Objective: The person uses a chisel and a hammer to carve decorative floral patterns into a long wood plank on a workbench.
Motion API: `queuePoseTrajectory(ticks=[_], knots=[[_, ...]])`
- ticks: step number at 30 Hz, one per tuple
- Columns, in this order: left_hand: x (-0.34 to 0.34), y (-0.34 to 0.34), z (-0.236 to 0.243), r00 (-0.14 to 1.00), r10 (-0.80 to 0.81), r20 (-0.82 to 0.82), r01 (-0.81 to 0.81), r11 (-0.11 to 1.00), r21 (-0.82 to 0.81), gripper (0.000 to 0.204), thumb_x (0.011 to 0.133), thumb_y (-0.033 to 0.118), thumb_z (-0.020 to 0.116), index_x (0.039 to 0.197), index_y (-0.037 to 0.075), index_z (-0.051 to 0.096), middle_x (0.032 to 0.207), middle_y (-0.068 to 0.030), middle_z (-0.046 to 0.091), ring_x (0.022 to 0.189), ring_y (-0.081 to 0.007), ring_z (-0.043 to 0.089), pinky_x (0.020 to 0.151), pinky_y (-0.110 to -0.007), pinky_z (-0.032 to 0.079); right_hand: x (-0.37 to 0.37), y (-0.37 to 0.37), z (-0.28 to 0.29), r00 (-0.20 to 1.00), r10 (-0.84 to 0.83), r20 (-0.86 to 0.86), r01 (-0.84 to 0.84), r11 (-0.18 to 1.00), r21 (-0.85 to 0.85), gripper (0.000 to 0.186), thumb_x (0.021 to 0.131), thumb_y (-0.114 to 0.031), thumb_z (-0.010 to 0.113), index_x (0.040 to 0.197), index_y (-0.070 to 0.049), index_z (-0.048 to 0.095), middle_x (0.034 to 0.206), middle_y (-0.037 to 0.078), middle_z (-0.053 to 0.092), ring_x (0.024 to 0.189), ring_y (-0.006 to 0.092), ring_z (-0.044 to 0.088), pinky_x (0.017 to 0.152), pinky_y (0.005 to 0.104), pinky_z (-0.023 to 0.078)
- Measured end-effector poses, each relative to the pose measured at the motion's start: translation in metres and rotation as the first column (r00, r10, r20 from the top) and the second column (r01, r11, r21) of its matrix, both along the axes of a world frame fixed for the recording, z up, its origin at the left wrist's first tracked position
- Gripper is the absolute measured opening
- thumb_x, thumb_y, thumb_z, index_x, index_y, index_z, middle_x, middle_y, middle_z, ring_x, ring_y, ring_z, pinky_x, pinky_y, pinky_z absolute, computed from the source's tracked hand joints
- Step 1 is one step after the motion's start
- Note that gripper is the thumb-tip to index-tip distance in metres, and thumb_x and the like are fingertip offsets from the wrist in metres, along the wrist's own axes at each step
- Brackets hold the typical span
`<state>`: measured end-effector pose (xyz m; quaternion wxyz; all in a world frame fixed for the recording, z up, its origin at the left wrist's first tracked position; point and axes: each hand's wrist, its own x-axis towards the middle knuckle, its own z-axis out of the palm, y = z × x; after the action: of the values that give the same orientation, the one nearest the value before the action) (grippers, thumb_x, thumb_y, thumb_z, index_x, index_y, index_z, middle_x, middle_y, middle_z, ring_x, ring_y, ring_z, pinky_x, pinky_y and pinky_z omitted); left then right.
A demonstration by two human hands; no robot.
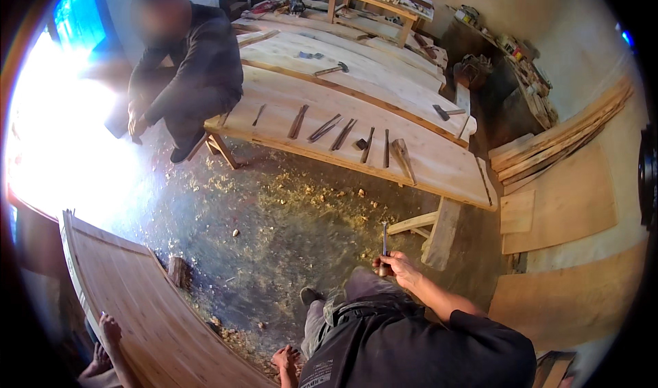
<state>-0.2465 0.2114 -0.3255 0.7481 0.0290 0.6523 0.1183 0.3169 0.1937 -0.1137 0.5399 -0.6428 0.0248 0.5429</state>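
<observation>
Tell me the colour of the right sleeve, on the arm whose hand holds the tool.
Black: the sleeve shows best in the head view.

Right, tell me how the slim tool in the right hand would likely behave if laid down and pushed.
The slim tool is probably stiff: its metallic-looking shaft shows no bend. It seems light enough to manage easily, as only the right hand holds it. Being so narrow, it might swivel or roll, though that hand hides much of its handle.
</observation>
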Motion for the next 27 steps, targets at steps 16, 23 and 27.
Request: queuePoseTrajectory(ticks=[16,23,27], knots=[[0.263,0.147,0.140,0.848,-0.226,-0.479,0.335,0.930,0.153,0.033,0.102,0.024,0.076,0.114,-0.006,0.074,0.094,-0.0190,0.080,0.076,-0.0292,0.079,0.065,-0.040,0.064,0.268,0.312,-0.163,0.981,-0.017,0.194,0.032,0.997,-0.075,0.014,0.107,-0.009,0.064,0.100,0.003,0.065,0.083,0.012,0.074,0.063,0.0208,0.070,0.055,0.0393,0.056],[0.362,0.164,0.169,0.766,-0.342,-0.544,0.490,0.858,0.151,0.039,0.102,0.027,0.078,0.114,-0.010,0.077,0.095,-0.0154,0.080,0.080,-0.0218,0.075,0.073,-0.037,0.059,0.374,0.426,-0.227,0.919,0.128,0.373,0.020,0.929,-0.369,0.019,0.111,-0.014,0.063,0.106,0.004,0.061,0.093,0.017,0.072,0.077,0.0228,0.071,0.062,0.0404,0.058],[0.391,0.170,0.169,0.765,-0.353,-0.539,0.524,0.828,0.201,0.040,0.103,0.028,0.077,0.114,-0.010,0.077,0.095,-0.0164,0.081,0.084,-0.0213,0.075,0.078,-0.037,0.060,0.403,0.465,-0.253,0.911,0.125,0.393,0.060,0.902,-0.427,0.022,0.106,-0.014,0.066,0.114,0.005,0.060,0.103,0.023,0.072,0.087,0.0327,0.071,0.072,0.0511,0.058]])
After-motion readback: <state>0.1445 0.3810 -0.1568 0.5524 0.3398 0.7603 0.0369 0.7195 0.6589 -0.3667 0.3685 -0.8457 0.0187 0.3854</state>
